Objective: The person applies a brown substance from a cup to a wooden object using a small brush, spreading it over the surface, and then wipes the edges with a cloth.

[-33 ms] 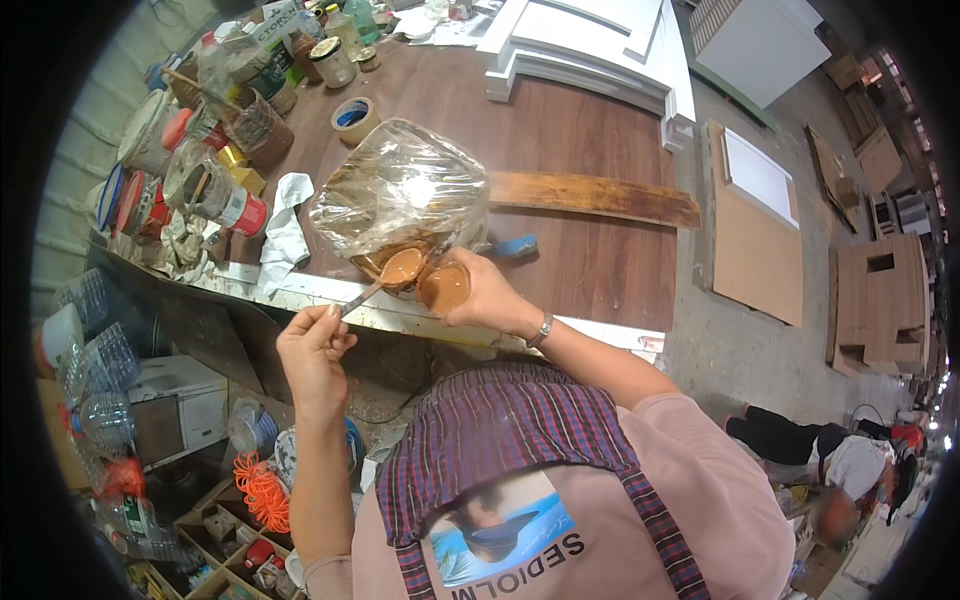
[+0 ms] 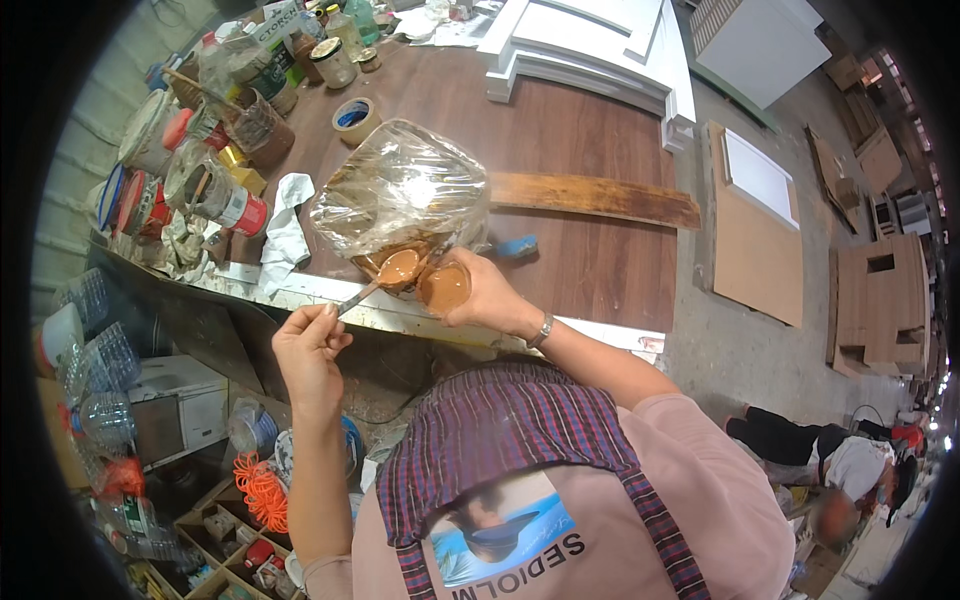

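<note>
My left hand (image 2: 312, 350) pinches the handle of a spoon (image 2: 400, 268), whose bowl is full of brown liquid, like paint or stain. Beside the spoon's bowl, my right hand (image 2: 488, 292) is wrapped round a small cup (image 2: 444, 289) with the same brown liquid inside. Both are over the near edge of a container wrapped in clear plastic (image 2: 400, 180). The plastic is smeared brown near the spoon, and what lies under it is partly hidden. To the right of the wrapped container lies a blue-handled tool (image 2: 516, 246), perhaps a brush.
A stained wooden board (image 2: 600, 197) lies on the brown tabletop (image 2: 590, 270). Left of the wrapped container are a white rag (image 2: 288, 230), a tape roll (image 2: 354, 118) and several jars and tubs (image 2: 240, 207). White panelled furniture (image 2: 590, 50) stands at the back. Another person (image 2: 820, 450) is far right.
My left hand and the spoon have shifted slightly left, away from the cup. My right hand and the cup look still.
</note>
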Available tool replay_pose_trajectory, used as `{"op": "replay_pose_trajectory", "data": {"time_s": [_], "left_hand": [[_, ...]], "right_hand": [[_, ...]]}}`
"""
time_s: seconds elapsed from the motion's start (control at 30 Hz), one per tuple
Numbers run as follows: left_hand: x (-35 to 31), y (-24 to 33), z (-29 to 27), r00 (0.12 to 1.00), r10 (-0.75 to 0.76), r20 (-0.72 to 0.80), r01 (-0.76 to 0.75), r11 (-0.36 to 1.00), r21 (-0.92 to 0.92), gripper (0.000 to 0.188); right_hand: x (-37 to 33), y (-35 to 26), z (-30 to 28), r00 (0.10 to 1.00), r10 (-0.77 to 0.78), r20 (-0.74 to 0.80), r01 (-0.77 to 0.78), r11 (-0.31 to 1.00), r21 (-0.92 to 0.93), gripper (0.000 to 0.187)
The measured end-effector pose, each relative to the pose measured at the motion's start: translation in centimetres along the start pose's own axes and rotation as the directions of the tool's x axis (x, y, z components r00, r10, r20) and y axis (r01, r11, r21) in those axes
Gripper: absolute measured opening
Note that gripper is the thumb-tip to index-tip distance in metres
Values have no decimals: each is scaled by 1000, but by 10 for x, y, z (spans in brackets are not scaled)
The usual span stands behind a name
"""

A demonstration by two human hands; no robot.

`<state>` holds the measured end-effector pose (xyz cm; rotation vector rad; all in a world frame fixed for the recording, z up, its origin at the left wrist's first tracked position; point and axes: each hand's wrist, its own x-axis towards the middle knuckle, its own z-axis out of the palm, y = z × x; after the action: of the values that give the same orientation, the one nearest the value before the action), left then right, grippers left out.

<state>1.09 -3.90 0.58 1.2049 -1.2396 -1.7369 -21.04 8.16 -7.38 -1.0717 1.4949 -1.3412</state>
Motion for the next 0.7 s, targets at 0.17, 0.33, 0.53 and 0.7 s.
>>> {"op": "replay_pose_trajectory", "data": {"time_s": [0.17, 0.33, 0.53, 0.7], "left_hand": [[15, 4, -1, 982, 187, 38, -191, 967, 169, 11], [38, -4, 12, 944, 319, 82, -329, 899, 289, 13], [44, -12, 24, 867, 472, 160, -469, 664, 582, 12], [51, -15, 31, 880, 438, 184, -453, 660, 599, 11]], "right_hand": [[0, -2, 0, 1000, -11, -1, 11, 999, -43, 62], [0, -3, 0, 1000, -9, 0, 9, 999, -38, 62], [0, -1, 1, 1000, 0, -6, 0, 1000, -9, 61], [0, -5, 0, 1000, -28, -10, 28, 999, -35, 58]]}}
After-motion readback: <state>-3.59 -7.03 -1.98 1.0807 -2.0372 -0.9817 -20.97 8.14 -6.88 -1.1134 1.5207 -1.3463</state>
